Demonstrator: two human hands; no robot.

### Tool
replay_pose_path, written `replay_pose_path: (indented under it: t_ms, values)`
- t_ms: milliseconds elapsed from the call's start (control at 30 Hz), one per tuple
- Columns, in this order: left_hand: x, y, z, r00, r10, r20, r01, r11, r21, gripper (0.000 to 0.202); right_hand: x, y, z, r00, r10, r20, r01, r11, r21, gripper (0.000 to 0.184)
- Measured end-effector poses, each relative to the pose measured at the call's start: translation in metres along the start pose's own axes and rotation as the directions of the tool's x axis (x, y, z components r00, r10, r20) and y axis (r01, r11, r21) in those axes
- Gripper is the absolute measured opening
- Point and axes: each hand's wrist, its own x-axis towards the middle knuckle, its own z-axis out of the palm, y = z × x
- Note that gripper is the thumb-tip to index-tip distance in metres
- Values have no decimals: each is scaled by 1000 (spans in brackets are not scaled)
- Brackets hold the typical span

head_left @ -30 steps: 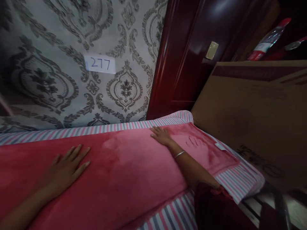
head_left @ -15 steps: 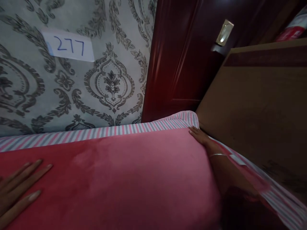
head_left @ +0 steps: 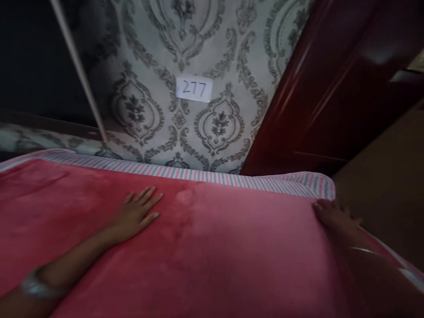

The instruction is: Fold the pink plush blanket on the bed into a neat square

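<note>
My left hand lies flat on a red plush blanket, its fingers spread and holding nothing. My right hand, slightly blurred, rests at the blanket's right edge with its fingers over the rim. A thin metal bangle circles my right wrist, and a pale band circles my left. Along the far side, a pink, grey and white striped sheet shows beyond the blanket.
Damask-patterned wallpaper with a paper label reading 277 rises behind the bed. A dark red wooden door stands to the right, a brown cardboard box at the right edge, and a thin pale rod at upper left.
The view has swung left, bringing my whole left hand onto the blanket's middle. My right hand has moved to the blanket's right edge, and the earlier handprint and creases no longer show.
</note>
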Motion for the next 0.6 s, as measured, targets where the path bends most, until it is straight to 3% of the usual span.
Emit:
replay_pose_path:
  t_ms: [67,167,267,367,467,600]
  values:
    - [-3,5,-4,1000,-8,-13,8,1000,-13,63,-24,-37,-11,999,-40,-1,39,998,52,72]
    - [-9,10,-4,1000,15,-10,-15,999,-45,64,-77,-108,-27,973,-225,-48,230,959,163,68]
    - [-12,12,-7,997,69,-25,-72,989,-131,66,-138,-183,-42,904,-420,-84,426,866,262,63]
    - [-13,3,-23,996,49,-80,-67,971,-228,59,-192,-255,-61,815,-578,-54,558,755,343,60]
    - [-20,-28,-55,989,-75,-124,45,973,-227,51,-236,-329,-86,748,-663,-31,622,684,381,56]
    - [-44,-101,-89,958,-265,-111,243,954,-177,55,-288,-429,-127,679,-733,26,660,626,414,55]
